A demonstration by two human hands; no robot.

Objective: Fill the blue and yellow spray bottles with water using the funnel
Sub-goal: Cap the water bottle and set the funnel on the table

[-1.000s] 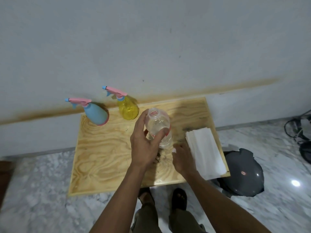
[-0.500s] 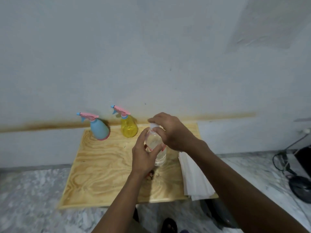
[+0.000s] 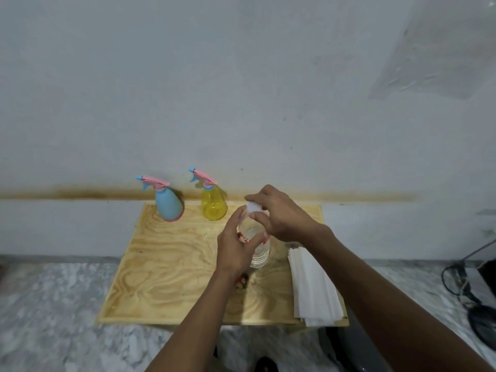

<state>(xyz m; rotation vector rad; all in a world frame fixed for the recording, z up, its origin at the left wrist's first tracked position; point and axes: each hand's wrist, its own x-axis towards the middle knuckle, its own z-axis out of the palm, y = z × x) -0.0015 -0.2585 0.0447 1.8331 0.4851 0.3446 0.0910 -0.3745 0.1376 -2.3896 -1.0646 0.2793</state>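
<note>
We see a clear water bottle (image 3: 259,248) held upright above the wooden table (image 3: 171,267), with the left hand (image 3: 236,248) wrapped around its middle. The right hand (image 3: 281,216) is closed over the top, its fingertips pinching the white cap (image 3: 254,207). Water seems to fill the lower part of the bottle, though the blur keeps us from judging the level. At the far left of the table the blue spray bottle (image 3: 167,205) leans against the wall; the yellow spray bottle (image 3: 213,206) stands upright just to its right. Both carry pink trigger heads, and we cannot tell whether either holds liquid. A stack of white paper (image 3: 311,288) lies along the table's right edge.
</note>
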